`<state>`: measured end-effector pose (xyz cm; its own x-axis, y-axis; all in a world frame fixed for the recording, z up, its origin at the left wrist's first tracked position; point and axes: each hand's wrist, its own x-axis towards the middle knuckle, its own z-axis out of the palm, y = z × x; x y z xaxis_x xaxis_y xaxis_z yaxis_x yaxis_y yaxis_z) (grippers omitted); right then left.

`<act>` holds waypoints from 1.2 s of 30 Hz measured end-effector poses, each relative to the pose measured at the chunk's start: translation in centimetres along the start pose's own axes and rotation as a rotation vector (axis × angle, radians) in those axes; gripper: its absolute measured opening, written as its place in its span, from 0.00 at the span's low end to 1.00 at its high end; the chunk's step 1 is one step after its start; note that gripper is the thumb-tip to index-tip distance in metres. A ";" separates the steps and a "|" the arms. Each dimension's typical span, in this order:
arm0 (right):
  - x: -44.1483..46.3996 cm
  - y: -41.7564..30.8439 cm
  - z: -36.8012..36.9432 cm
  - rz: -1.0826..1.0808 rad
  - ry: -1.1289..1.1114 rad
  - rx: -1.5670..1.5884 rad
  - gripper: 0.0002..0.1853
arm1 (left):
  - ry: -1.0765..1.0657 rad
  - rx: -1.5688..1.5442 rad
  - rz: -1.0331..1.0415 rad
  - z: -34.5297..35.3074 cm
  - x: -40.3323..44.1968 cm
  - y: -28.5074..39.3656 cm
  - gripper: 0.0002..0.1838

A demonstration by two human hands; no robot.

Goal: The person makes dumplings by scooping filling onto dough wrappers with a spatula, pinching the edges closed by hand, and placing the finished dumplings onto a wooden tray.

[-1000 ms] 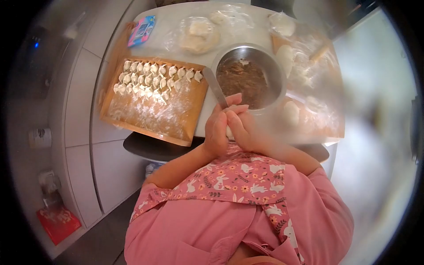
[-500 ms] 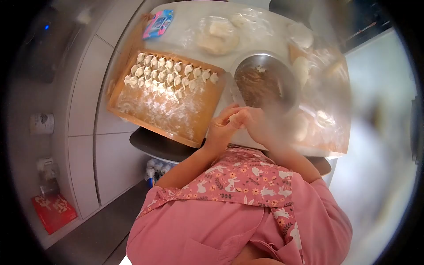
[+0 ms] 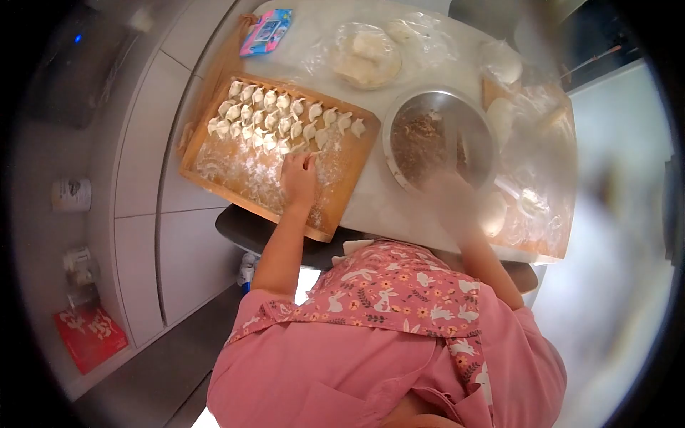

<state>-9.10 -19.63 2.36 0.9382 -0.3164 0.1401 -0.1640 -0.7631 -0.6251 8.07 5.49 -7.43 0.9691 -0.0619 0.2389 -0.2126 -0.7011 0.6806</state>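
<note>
Over the wooden tray (image 3: 349,182), the left hand (image 3: 300,178) has its fingers curled together beside the nearest row of dumplings (image 3: 272,120); whether it grips one, I cannot tell. The dumplings lie in rows toward the tray's far edge, plump, pale and pinched at the tips, long axes mostly near-to-far. Right of the tray, the right hand (image 3: 451,191), blurred, grasps a flat blade (image 3: 451,134) pointing away into the shiny metal bowl (image 3: 482,135) of coarse brown filling (image 3: 419,146).
</note>
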 end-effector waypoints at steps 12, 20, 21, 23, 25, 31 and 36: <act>-2.2 1.9 -1.4 0.158 0.020 0.017 0.12 | -0.075 0.250 0.050 -0.5 0.4 1.0 0.09; -4.3 3.6 -5.4 0.307 0.274 -0.041 0.16 | -0.207 0.624 0.191 3.0 4.6 1.8 0.10; -4.3 3.0 -6.7 0.413 0.340 0.037 0.15 | -0.216 0.550 0.177 3.7 4.8 1.0 0.09; -5.7 6.3 -7.2 0.430 0.470 0.029 0.14 | -0.180 0.482 0.222 4.3 5.1 0.3 0.08; -7.9 10.1 -7.0 0.560 0.506 -0.101 0.09 | -0.139 0.477 0.296 3.8 4.9 1.4 0.08; -11.2 13.2 -4.7 0.441 0.452 -0.285 0.06 | -0.230 0.456 0.140 2.6 4.8 3.7 0.11; -10.1 12.2 -4.2 0.612 0.336 -0.283 0.09 | -0.176 0.444 0.200 1.3 4.2 5.0 0.13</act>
<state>-21.86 -28.13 -3.47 0.5183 -0.8508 0.0863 -0.7410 -0.4972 -0.4514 11.22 0.80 -3.93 0.9294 -0.3175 0.1883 -0.3593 -0.8949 0.2647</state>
